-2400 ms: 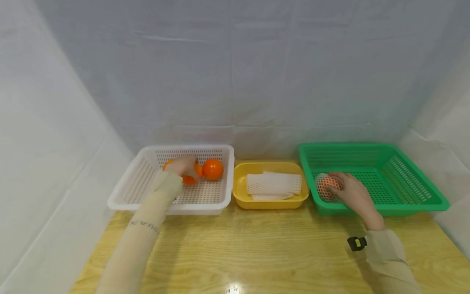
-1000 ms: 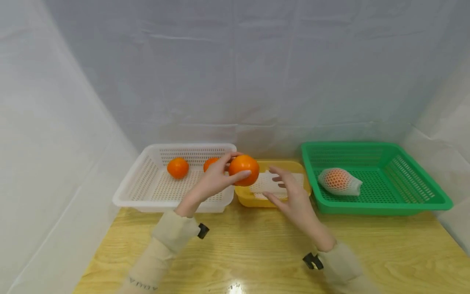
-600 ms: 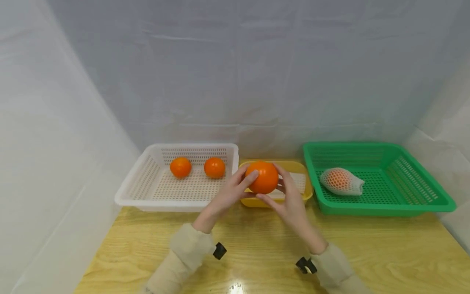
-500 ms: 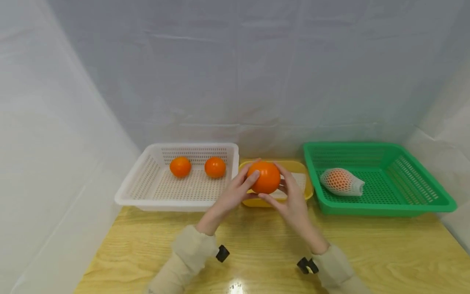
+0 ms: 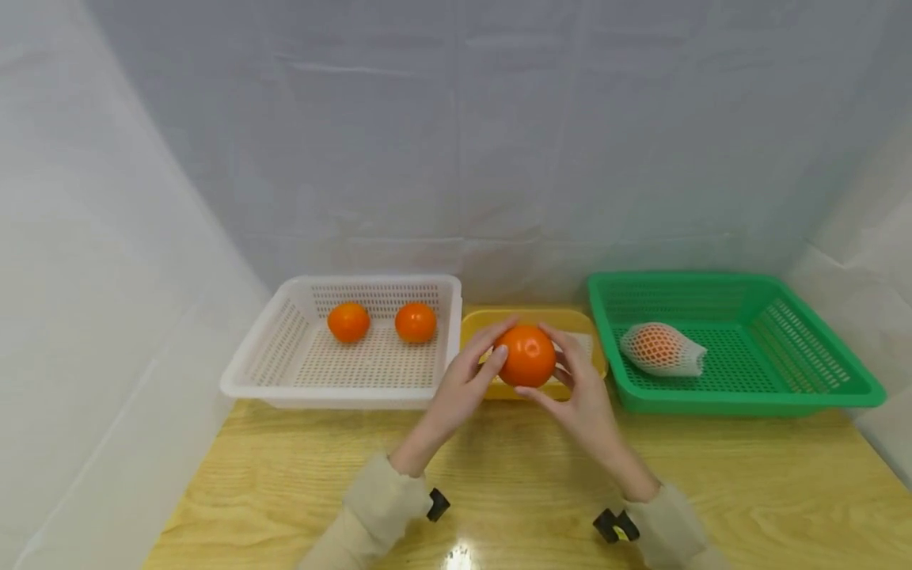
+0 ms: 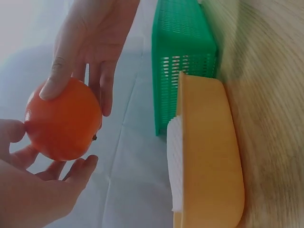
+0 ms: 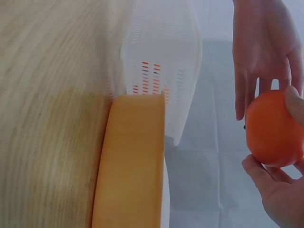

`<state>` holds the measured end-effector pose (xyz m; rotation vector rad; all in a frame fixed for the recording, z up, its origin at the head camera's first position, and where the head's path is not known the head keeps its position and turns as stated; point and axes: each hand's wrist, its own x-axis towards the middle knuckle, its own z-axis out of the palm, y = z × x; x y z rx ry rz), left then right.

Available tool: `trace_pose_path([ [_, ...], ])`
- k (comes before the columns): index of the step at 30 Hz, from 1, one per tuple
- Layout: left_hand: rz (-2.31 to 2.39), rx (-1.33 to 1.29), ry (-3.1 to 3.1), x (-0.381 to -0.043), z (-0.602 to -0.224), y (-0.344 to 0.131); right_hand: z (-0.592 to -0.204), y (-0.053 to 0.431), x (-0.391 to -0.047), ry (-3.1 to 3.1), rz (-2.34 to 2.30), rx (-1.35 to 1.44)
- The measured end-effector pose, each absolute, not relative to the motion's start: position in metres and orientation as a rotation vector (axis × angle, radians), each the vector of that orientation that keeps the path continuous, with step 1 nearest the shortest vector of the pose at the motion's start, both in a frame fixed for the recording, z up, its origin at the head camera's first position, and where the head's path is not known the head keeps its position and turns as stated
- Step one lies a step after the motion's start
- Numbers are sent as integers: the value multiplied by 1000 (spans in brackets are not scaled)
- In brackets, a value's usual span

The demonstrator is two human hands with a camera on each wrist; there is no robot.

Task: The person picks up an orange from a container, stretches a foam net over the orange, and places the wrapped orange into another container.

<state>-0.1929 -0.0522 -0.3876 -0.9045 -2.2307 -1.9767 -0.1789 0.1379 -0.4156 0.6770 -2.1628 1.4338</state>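
A smooth, shiny orange with a small dark stem spot is held up in front of the yellow tray. My left hand grips it from the left, thumb across its near face. From the right, my right hand curls round it, thumb low along its front. In the left wrist view the orange sits between both hands. White foam net sleeves lie in the tray, mostly hidden behind the hands and orange. Inside the green basket rests a fruit wrapped in a foam net sleeve.
To the left stands a white basket with two bare oranges, one at left and another at right. All the containers line the back of the wooden table, before a pale sheet.
The left hand lifted the orange from the white basket and carried it right. The right hand left the net-wrapped fruit in the green basket and came to the orange. Both hands then moved slightly right and nearer.
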Motion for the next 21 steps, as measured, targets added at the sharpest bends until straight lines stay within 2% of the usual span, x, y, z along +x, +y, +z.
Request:
trace_pose_path([
  [21, -1786, -811, -2680, -173, -439, -50, -452, 162, -162, -2543, 1188, 802],
])
